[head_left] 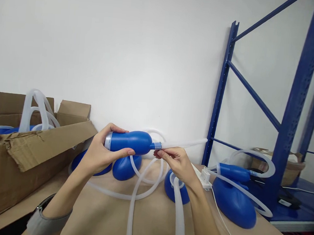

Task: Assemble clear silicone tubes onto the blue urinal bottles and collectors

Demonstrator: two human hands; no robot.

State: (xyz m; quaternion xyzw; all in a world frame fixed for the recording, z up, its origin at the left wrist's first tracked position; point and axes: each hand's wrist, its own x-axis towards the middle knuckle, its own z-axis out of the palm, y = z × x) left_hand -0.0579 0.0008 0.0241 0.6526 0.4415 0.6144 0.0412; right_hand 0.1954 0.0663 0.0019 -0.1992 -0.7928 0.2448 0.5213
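My left hand point(100, 153) wraps round a blue bottle-shaped plastic body point(133, 142), held level above the table. A pale collar point(108, 141) rings its wide end, and its narrow tip carries a shiny connector point(157, 145). My right hand point(176, 160) is closed in a pinch at that connector, thumb and fingertips just under it. From there a translucent white hose point(189, 143) stretches right; whether it is joined to the tip I cannot tell. Below, a rounded blue plastic piece point(126, 167) lies under the body, and another with a hose socket point(177, 191) sits beneath my right wrist.
White hose point(131, 217) loops over the brown table. At left stands a cardboard box point(31, 158) with hoses and blue parts. A larger blue piece point(233, 203), a power strip point(203, 178) and a blue metal rack point(290, 117) are at right.
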